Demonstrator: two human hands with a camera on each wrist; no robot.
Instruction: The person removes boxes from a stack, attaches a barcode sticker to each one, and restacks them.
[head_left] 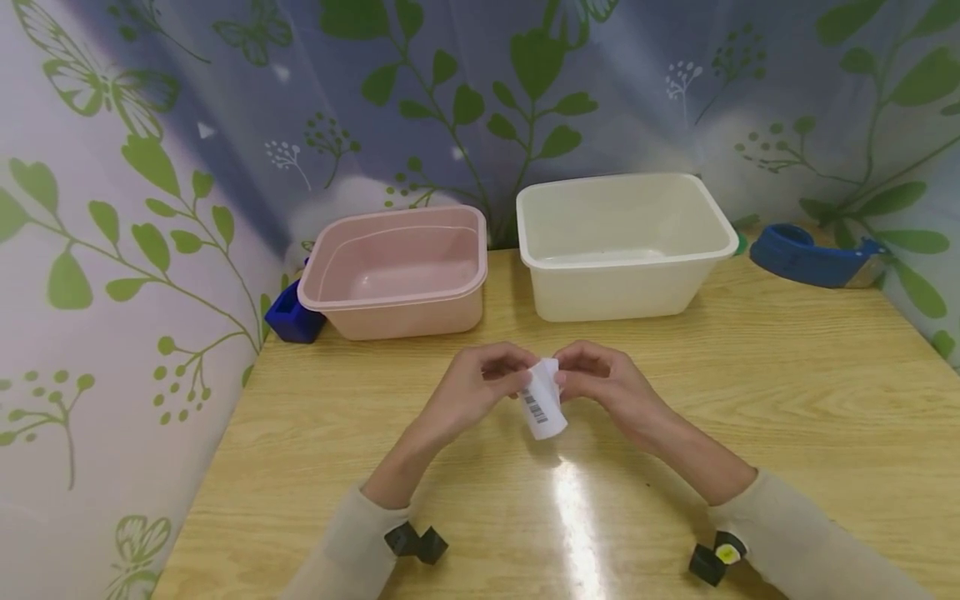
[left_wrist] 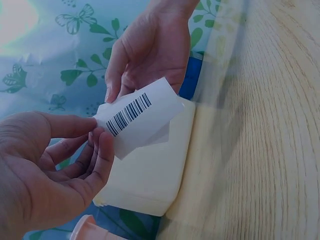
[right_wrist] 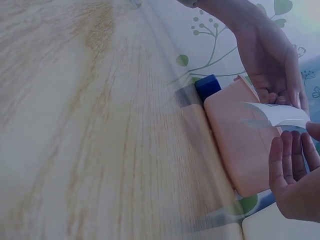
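A small white barcode label [head_left: 545,414] is held up over the middle of the table, between both hands. My left hand [head_left: 477,385] pinches its left edge between thumb and fingers. On the opposite edge, my right hand [head_left: 617,390] pinches it the same way. In the left wrist view the barcode on the label [left_wrist: 142,117] is plain, and a second white layer shows beneath it. From the right wrist view the label [right_wrist: 285,116] looks curved, its free end pointing away from the fingers.
Behind the hands stand a pink bin [head_left: 405,321] on the left and a white bin [head_left: 611,293] on the right. A dark blue block-shaped object [head_left: 295,317] sits beside the pink bin. A blue tape dispenser [head_left: 806,260] lies at the back right, near the patterned curtain [head_left: 450,108].
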